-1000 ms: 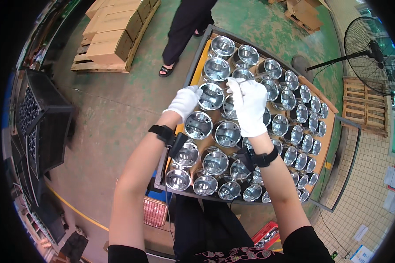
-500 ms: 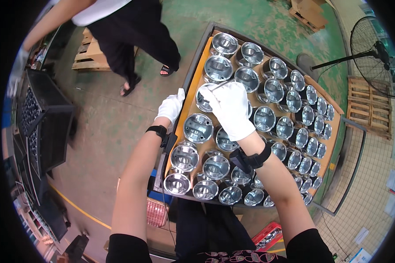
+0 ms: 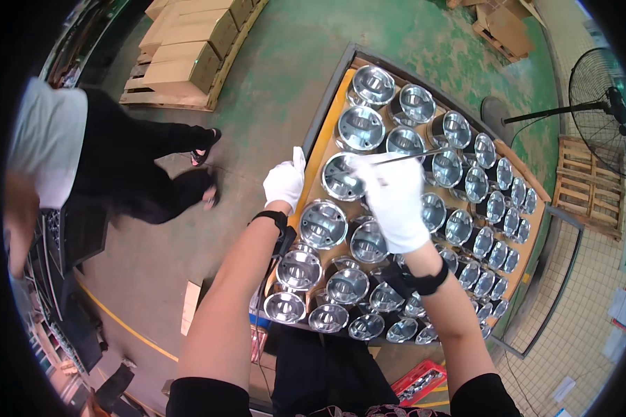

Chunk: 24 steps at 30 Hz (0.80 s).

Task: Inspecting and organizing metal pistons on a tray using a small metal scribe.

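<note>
Rows of shiny metal pistons [image 3: 361, 128] stand with their hollow ends up on a brown board in a dark-framed cart [image 3: 327, 97]. My right hand [image 3: 394, 201], white-gloved and blurred, is closed on a thin metal rod [image 3: 421, 156]. The rod sticks out to the right over the pistons. Beside the fingers of that hand is a left-column piston [image 3: 342, 176], partly covered by the glove. At the cart's left edge my left hand [image 3: 284, 184], also gloved, is closed on the rim with one finger pointing up along it.
A co-worker [image 3: 118, 153] in dark trousers is at the left. Cartons on a pallet [image 3: 181, 66] stand at the far left. A floor fan [image 3: 602, 97] and a wooden pallet [image 3: 591, 184] are at the right. A red tray [image 3: 421, 382] of metal parts lies below the cart.
My right hand has pulled back a little from the piston, and the rod now points right across the row. The co-worker has moved left. The whole view has shifted slightly.
</note>
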Each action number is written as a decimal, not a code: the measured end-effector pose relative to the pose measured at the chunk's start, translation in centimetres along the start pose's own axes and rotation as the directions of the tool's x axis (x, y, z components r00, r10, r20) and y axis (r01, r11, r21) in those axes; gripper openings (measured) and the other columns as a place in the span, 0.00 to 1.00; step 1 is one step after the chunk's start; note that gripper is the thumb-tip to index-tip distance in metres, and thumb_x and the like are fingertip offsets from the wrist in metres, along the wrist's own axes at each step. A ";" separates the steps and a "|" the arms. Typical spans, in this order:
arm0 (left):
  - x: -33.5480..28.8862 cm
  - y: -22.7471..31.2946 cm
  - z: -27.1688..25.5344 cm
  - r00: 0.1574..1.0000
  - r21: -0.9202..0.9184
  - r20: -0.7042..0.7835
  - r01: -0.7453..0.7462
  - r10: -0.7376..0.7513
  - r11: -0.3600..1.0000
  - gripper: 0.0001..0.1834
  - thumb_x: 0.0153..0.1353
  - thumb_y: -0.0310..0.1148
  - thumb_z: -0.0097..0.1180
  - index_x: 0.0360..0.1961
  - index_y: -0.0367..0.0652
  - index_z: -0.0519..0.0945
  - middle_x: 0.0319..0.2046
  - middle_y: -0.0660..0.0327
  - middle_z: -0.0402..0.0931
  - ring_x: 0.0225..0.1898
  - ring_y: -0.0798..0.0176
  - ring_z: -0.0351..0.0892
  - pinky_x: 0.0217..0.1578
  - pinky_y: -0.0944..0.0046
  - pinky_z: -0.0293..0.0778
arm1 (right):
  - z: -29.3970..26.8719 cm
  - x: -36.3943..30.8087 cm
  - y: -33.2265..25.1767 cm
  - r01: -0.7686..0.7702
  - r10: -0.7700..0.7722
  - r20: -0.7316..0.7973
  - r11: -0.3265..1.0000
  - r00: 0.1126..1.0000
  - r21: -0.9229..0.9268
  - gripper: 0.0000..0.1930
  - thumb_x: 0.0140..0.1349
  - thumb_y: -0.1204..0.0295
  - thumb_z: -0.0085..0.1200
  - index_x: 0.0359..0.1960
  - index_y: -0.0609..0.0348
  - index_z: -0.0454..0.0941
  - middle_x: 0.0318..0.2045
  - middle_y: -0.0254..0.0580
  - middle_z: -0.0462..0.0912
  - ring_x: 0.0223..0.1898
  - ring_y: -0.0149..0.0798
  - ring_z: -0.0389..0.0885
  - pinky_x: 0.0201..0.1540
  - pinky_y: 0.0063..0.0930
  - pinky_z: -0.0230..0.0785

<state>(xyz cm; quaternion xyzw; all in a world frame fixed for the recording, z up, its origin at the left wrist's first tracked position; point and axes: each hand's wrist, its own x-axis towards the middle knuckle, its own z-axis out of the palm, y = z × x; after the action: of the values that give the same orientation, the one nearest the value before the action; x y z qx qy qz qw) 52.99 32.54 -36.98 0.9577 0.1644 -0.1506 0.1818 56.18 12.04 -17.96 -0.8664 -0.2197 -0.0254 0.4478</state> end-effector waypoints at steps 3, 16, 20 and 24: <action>-0.1 -0.6 0.7 0.997 0.070 -0.033 -0.067 0.070 0.995 0.25 0.81 0.50 0.32 0.62 0.47 0.75 0.39 0.50 0.87 0.38 0.43 0.87 0.39 0.46 0.84 | -4.4 2.5 -0.3 -0.052 0.061 -0.204 0.998 0.977 0.046 0.12 0.72 0.66 0.59 0.34 0.59 0.89 0.26 0.38 0.89 0.29 0.40 0.84 0.38 0.35 0.72; -0.3 0.6 -0.5 0.991 -0.081 -0.008 0.133 -0.134 0.988 0.38 0.80 0.57 0.26 0.37 0.44 0.87 0.35 0.46 0.87 0.38 0.39 0.87 0.42 0.44 0.82 | -2.8 5.7 4.4 0.225 -0.235 -0.003 0.933 0.972 -0.281 0.13 0.67 0.68 0.64 0.25 0.60 0.88 0.24 0.46 0.87 0.25 0.49 0.85 0.28 0.37 0.71; -0.4 0.8 -0.8 0.979 -0.110 0.037 0.202 -0.199 0.973 0.41 0.79 0.59 0.26 0.32 0.43 0.87 0.36 0.43 0.87 0.39 0.37 0.87 0.46 0.42 0.81 | -5.2 6.6 3.2 0.103 -0.133 -0.172 0.980 0.976 -0.171 0.12 0.68 0.68 0.64 0.26 0.58 0.88 0.23 0.41 0.88 0.26 0.45 0.84 0.33 0.36 0.72; -0.4 1.4 -1.6 0.977 -0.140 0.035 0.212 -0.210 0.967 0.41 0.79 0.60 0.26 0.31 0.43 0.88 0.36 0.43 0.87 0.39 0.37 0.87 0.46 0.43 0.81 | -5.6 8.4 4.5 0.084 -0.130 -0.189 0.969 0.973 -0.233 0.10 0.69 0.68 0.62 0.30 0.56 0.89 0.28 0.40 0.88 0.27 0.45 0.81 0.34 0.40 0.69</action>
<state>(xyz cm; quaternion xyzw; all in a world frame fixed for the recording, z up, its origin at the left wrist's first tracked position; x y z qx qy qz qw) 53.49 31.88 -34.99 0.9178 0.2739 -0.1665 0.2344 66.40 8.33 -16.02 -0.8909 -0.2153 -0.1622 0.3655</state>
